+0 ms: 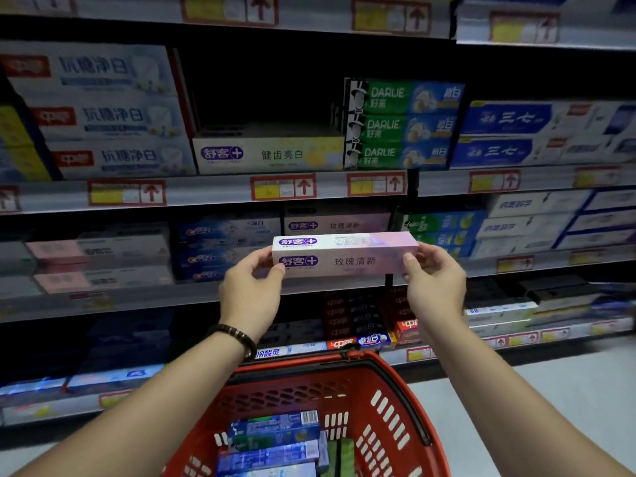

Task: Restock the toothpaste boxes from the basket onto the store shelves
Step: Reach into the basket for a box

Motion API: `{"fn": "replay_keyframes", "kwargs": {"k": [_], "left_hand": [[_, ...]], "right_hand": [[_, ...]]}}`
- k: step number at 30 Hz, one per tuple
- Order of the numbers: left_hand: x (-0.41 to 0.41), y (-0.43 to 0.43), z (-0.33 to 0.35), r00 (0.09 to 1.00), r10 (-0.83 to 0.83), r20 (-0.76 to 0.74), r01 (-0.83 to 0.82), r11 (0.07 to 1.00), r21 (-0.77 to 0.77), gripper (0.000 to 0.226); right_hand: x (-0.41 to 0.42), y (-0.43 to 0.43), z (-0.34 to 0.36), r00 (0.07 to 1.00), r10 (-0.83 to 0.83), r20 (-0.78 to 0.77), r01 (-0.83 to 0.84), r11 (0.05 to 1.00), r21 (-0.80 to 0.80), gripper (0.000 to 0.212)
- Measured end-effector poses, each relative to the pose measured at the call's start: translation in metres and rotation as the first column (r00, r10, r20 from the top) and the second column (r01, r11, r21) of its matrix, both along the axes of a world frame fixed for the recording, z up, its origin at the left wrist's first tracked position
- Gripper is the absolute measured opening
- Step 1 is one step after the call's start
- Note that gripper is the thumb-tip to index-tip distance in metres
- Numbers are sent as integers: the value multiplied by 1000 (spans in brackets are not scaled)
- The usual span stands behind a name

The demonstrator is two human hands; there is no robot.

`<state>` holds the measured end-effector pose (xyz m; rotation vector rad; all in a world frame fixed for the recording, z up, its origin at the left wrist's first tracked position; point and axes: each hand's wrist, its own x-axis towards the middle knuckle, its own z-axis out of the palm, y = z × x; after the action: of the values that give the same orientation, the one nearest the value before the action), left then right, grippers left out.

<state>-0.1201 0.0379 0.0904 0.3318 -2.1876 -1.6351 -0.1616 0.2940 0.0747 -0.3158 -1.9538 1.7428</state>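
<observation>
left hand (253, 297) and right hand (435, 287) pinch the ends of a pink box (347, 256), level before the shelf (155, 297), just under a matching box (337, 223). blue boxes (220, 249) stand left of it. basket (395, 383) below holds more boxes (275, 438).

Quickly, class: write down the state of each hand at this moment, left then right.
The left hand pinches the left end of the pink toothpaste box.
The right hand pinches its right end.
</observation>
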Motion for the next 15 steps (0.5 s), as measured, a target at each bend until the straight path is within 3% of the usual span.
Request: {"fn": "replay_keyframes", "kwargs": {"k": [15], "left_hand": [[-47, 17, -11, 1000, 12, -14, -13, 997, -75, 51]], "right_hand": [[-55, -3, -12, 999, -46, 1, 46, 998, -33, 20]]}}
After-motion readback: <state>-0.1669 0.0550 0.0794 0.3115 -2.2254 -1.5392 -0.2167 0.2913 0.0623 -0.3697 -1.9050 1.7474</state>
